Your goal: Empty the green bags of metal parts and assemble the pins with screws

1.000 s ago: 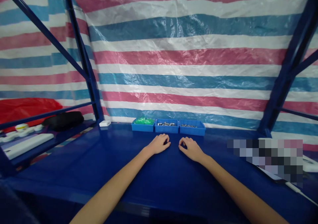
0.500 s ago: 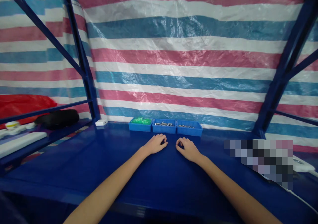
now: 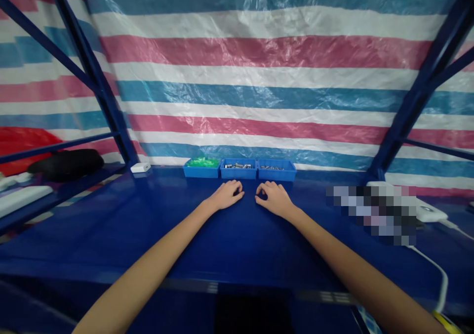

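Observation:
My left hand rests on the blue table, fingers loosely curved and the thumb apart from them, holding nothing. Facing it across a small gap, my right hand lies in much the same pose, also bare. Just beyond them three small blue bins stand side by side. The left bin holds bright green pieces. In the middle bin are silvery metal parts, too small to name. Smaller metal pieces lie in the right bin.
A small white box sits at the table's back left. At the right are a blurred-out object, a white device and a white cable. Blue frame posts rise at both sides before a striped sheet. Left stands a black pouch.
The camera has tipped downward, so the bins, table and hands appear higher and the front table edge shows more. Both hands keep nearly the same place and pose on the table.

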The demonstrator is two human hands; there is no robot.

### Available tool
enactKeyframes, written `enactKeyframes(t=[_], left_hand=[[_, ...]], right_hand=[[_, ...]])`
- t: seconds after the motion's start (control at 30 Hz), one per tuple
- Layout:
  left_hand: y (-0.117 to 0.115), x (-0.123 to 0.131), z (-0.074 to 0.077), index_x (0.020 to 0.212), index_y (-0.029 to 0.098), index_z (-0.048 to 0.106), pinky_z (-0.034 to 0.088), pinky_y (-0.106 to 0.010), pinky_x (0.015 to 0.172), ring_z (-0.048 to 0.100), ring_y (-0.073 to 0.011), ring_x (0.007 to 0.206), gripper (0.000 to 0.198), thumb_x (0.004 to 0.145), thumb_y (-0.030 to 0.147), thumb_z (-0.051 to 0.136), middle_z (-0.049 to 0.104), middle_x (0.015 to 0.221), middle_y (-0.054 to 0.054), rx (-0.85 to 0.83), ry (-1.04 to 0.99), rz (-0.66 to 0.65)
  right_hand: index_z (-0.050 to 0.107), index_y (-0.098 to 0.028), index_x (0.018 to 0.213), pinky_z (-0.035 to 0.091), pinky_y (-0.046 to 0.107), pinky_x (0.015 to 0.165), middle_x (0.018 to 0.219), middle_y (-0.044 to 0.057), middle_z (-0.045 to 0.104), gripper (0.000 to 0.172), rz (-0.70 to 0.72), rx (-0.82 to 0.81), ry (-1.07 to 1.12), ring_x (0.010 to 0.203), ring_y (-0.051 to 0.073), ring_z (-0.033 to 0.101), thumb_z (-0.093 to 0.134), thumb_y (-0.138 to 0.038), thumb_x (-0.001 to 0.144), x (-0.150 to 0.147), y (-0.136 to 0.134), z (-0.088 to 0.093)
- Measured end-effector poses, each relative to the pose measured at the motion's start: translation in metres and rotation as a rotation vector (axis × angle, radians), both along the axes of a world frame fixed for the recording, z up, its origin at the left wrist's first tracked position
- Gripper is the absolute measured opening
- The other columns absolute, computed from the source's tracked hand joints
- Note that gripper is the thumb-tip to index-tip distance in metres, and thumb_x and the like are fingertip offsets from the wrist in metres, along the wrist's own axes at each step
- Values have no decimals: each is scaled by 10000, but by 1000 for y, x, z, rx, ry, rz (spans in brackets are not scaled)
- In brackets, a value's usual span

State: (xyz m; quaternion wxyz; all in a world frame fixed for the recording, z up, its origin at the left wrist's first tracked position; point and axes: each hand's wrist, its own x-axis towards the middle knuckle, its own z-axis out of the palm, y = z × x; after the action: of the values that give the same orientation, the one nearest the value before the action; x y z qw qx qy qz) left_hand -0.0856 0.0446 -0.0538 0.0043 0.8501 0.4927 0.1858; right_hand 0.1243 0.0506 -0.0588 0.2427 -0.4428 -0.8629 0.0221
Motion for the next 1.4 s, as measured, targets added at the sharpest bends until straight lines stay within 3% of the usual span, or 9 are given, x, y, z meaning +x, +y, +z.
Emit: enactKeyframes(t=[0.23, 0.5, 0.77, 0.97, 1.1, 1.2, 1.3, 1.4], left_hand=[[4, 0, -3, 785, 186, 481, 356, -271, 662, 481, -153, 740, 193, 856, 350, 408, 513, 759, -12, -6, -25, -1], [3, 0, -3, 779, 188, 480, 354, -273, 660, 483, -156, 741, 190, 854, 348, 408, 513, 766, -16, -2, -31, -6], [1, 0, -1, 776, 193, 474, 351, -271, 661, 479, -153, 736, 172, 854, 330, 407, 506, 762, -8, -1, -34, -11], [0, -1, 1, 792, 195, 472, 349, -272, 664, 474, -155, 739, 173, 863, 323, 379, 513, 778, -11, 10, -3, -17], [-5, 6, 8, 828, 196, 491, 341, -299, 717, 475, -163, 757, 181, 872, 301, 350, 527, 790, -13, 90, 95, 3], [-12, 18, 14, 890, 194, 512, 328, -330, 764, 493, -183, 829, 221, 890, 293, 315, 565, 884, -40, 225, 200, -11], [-18, 32, 16, 994, 181, 526, 332, -346, 810, 517, -205, 925, 248, 896, 288, 324, 591, 1015, -74, 350, 265, -73], [-24, 47, 15, 1074, 178, 538, 325, -353, 886, 517, -225, 1054, 267, 887, 272, 371, 597, 1117, -88, 494, 306, -166]], right_hand=[[589, -230, 875, 303, 356, 806, 932, 50, 550, 217, -38, 148, -7, 927, 229, 477, 584, -387, 726, 0, -2, 5], [437, -194, 1241, 232, 453, 929, 1260, 143, 438, 558, -227, 341, 96, 1150, 317, 368, 542, -419, 741, 23, 17, 9], [562, -197, 1101, 202, 461, 983, 1098, 112, 565, 417, -260, 219, 78, 1068, 266, 476, 450, -452, 791, 43, 35, 4], [450, -165, 1247, 146, 475, 1016, 1299, 150, 454, 525, -271, 238, 57, 1222, 275, 363, 480, -424, 790, 46, 39, 0], [498, -166, 1197, 143, 478, 1012, 1210, 135, 535, 489, -285, 182, 63, 1147, 266, 442, 498, -430, 785, 49, 39, 8], [633, -183, 925, 234, 421, 965, 950, 70, 653, 309, -268, 123, 139, 948, 211, 559, 460, -415, 817, 52, 35, 27], [638, -179, 648, 329, 368, 866, 646, 28, 641, 397, -269, 31, 146, 726, 173, 595, 395, -417, 853, 60, 29, 44], [670, -197, 779, 375, 330, 818, 812, 41, 672, 277, -340, 28, 188, 819, 187, 604, 461, -376, 815, 73, 30, 51]])
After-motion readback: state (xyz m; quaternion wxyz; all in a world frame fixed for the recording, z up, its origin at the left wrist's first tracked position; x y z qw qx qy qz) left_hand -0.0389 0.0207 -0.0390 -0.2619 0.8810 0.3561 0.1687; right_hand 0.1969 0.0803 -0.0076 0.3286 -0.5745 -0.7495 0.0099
